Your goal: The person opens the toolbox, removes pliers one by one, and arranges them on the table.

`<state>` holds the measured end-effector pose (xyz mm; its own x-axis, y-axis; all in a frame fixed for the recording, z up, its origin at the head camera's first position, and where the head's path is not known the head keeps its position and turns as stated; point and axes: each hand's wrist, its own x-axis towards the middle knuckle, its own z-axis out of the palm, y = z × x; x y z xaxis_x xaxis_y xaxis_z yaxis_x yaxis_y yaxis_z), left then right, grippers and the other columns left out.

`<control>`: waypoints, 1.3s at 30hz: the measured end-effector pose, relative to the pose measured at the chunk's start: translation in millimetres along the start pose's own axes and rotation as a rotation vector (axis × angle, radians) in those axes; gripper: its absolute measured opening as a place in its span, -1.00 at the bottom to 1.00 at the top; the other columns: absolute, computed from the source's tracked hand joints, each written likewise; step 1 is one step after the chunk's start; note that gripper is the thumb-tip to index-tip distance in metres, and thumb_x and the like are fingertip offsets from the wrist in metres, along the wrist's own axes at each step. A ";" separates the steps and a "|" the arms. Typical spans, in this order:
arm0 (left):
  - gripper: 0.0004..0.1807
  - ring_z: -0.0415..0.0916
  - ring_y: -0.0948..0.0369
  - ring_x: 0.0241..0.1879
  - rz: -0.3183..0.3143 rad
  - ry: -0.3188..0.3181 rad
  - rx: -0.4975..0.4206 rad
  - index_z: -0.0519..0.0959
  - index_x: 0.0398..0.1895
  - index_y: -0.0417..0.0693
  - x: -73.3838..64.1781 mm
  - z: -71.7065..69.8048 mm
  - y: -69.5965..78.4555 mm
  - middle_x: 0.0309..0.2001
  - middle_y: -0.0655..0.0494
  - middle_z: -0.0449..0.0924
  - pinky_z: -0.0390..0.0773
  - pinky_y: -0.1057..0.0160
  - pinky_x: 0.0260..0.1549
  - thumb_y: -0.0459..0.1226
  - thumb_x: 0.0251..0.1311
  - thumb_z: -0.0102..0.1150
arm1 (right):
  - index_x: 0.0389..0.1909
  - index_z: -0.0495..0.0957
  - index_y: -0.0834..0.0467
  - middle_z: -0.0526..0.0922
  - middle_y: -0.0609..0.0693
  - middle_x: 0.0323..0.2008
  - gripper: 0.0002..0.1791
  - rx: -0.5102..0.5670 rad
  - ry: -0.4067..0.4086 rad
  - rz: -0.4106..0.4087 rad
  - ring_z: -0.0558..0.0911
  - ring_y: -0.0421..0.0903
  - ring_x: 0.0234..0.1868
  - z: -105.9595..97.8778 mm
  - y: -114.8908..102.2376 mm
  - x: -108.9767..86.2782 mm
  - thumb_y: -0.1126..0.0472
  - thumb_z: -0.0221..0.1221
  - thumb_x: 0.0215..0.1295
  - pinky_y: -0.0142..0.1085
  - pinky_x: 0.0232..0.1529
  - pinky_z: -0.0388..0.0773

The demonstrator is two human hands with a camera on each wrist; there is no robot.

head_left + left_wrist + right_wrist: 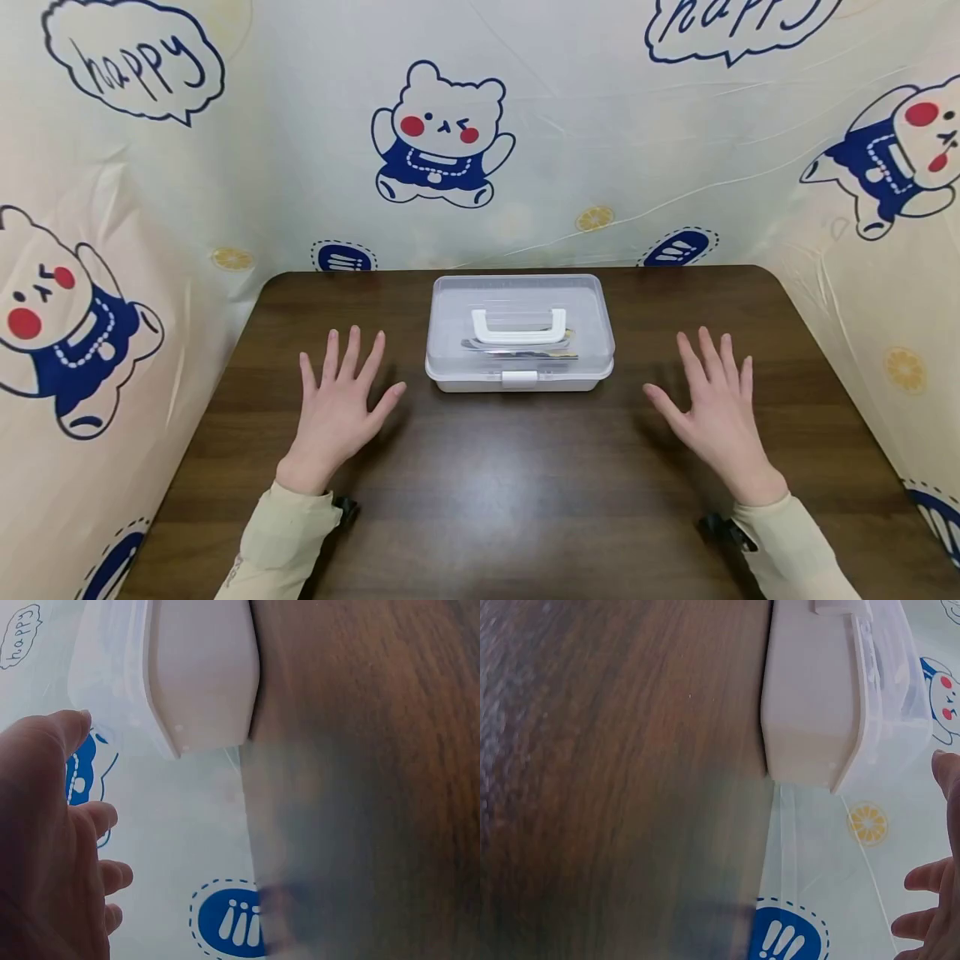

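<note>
A lidded plastic storage box [520, 333] stands at the far middle of the table, its clear lid down and its white base below. On the lid is a white carry handle [519, 337], and a white latch [519, 379] sits at the front. Through the lid, several thin items show, too blurred to name. My left hand [337, 408] is held left of the box with fingers spread, touching nothing. To the right of the box, my right hand [716, 412] is spread the same way, apart from it. Both wrist views show the box's side beyond the fingers.
The dark wooden table [495, 500] has rounded far corners. Behind it and along both sides hangs a pale printed cloth [300, 125] with bears and speech bubbles. A small black device [345, 510] is worn at the left wrist, another [726, 531] at the right.
</note>
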<state>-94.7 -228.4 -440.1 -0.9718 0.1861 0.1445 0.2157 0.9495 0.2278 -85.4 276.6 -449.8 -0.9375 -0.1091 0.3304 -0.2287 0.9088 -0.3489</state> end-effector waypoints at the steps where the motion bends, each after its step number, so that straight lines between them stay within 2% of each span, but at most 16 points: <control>1: -0.10 -0.51 -0.14 0.65 0.000 -0.002 -0.001 0.01 0.71 0.14 -0.2 0.2 -0.1 0.68 -0.18 -0.19 -0.46 -0.54 0.41 0.31 0.46 -0.09 | 0.59 0.20 0.24 0.08 0.40 0.58 -0.01 0.001 -0.001 -0.002 -0.10 0.42 0.62 0.7 0.0 -0.2 -0.27 0.27 0.36 0.44 0.50 -0.34; 8: -0.10 -0.42 -0.22 0.65 -0.002 -0.002 0.008 0.03 0.70 0.12 0.3 2.7 -0.6 0.68 -0.22 -0.15 -0.46 -0.54 0.41 0.31 0.46 -0.08 | 0.60 0.17 0.24 0.07 0.40 0.59 -0.01 0.011 -0.010 0.003 -0.08 0.41 0.61 2.0 -2.7 -0.7 -0.25 0.26 0.37 0.41 0.53 -0.30; 14: -0.10 -0.38 -0.25 0.64 -0.013 -0.014 0.009 0.07 0.69 0.09 1.6 5.1 0.4 0.67 -0.23 -0.13 -0.43 -0.56 0.41 0.32 0.46 -0.09 | 0.59 0.19 0.25 0.08 0.40 0.59 -0.04 0.039 -0.005 0.002 0.03 0.44 0.58 3.6 -4.4 0.1 -0.21 0.29 0.38 0.40 0.51 -0.09; 19: -0.14 -0.31 -0.27 0.63 -0.023 0.002 -0.049 0.09 0.69 0.07 3.5 9.9 3.7 0.65 -0.26 -0.06 -0.31 -0.58 0.40 0.29 0.49 -0.12 | 0.49 0.33 0.30 0.29 0.41 0.48 -0.17 0.073 0.071 -0.053 0.23 0.43 0.49 5.8 -8.7 3.2 -0.04 0.35 0.35 0.39 0.44 0.13; 21: -0.19 -0.17 -0.27 0.62 -0.026 0.039 -0.128 0.14 0.66 0.00 5.0 13.1 6.5 0.62 -0.27 0.04 -0.20 -0.56 0.42 0.23 0.53 -0.11 | 0.41 0.42 0.32 0.43 0.39 0.38 -0.28 0.102 0.125 -0.074 0.37 0.41 0.40 6.4 -12.2 4.0 0.07 0.37 0.32 0.35 0.37 0.26; 24: -0.31 0.14 -0.24 0.52 -0.039 0.118 -0.311 0.29 0.58 -0.13 7.9 18.1 12.9 0.52 -0.27 0.28 0.07 -0.43 0.44 0.10 0.59 -0.08 | 0.24 0.54 0.33 0.60 0.30 0.17 -0.47 0.160 0.206 -0.108 0.52 0.29 0.22 6.9 -20.6 3.9 0.23 0.36 0.30 0.18 0.22 0.43; 27: -0.41 0.41 -0.17 0.37 -0.068 0.177 -0.497 0.41 0.46 -0.20 11.9 22.1 20.1 0.38 -0.23 0.48 0.37 -0.26 0.35 0.01 0.62 -0.06 | 0.07 0.64 0.29 0.69 0.17 -0.03 -0.65 0.248 0.268 -0.162 0.62 0.13 0.02 8.3 -31.8 3.5 0.34 0.34 0.27 -0.18 0.10 0.52; 29: -0.46 0.51 -0.12 0.28 -0.093 0.192 -0.602 0.46 0.41 -0.20 15.7 24.3 25.0 0.31 -0.20 0.56 0.51 -0.20 0.25 -0.02 0.62 -0.04 | -0.01 0.68 0.27 0.72 0.08 -0.14 -0.73 0.308 0.277 -0.205 0.65 0.02 -0.10 10.3 -39.9 4.1 0.39 0.33 0.25 -0.43 -0.02 0.53; 31: -0.49 0.58 -0.08 0.22 -0.119 0.194 -0.688 0.49 0.38 -0.20 20.4 26.2 30.0 0.26 -0.17 0.60 0.59 -0.16 0.16 -0.03 0.62 -0.02 | -0.08 0.71 0.24 0.73 0.01 -0.19 -0.77 0.373 0.265 -0.235 0.65 -0.08 -0.19 13.7 -48.5 5.4 0.42 0.34 0.24 -0.60 -0.11 0.51; 34: -0.48 0.60 -0.04 0.20 -0.166 0.187 -0.789 0.49 0.38 -0.21 27.1 28.4 37.7 0.26 -0.17 0.62 0.61 -0.13 0.15 -0.03 0.60 0.02 | -0.11 0.73 0.22 0.73 -0.05 -0.23 -0.77 0.445 0.215 -0.251 0.65 -0.18 -0.25 21.2 -61.7 7.0 0.43 0.38 0.21 -0.63 -0.26 0.55; 39: -0.40 0.55 -0.06 0.29 -0.233 0.144 -0.890 0.42 0.45 -0.25 35.4 30.1 50.3 0.33 -0.21 0.55 0.54 -0.11 0.27 0.00 0.60 0.01 | -0.11 0.73 0.22 0.75 -0.08 -0.25 -0.77 0.519 0.108 -0.234 0.68 -0.22 -0.28 38.9 -81.5 6.3 0.42 0.42 0.22 -0.41 -0.35 0.69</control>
<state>-121.2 -166.4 -452.5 -0.9915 -0.0747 0.1069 0.0678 0.4046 0.9120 -82.9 186.2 -453.4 -0.8205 -0.2173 0.5287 -0.5512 0.5459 -0.6310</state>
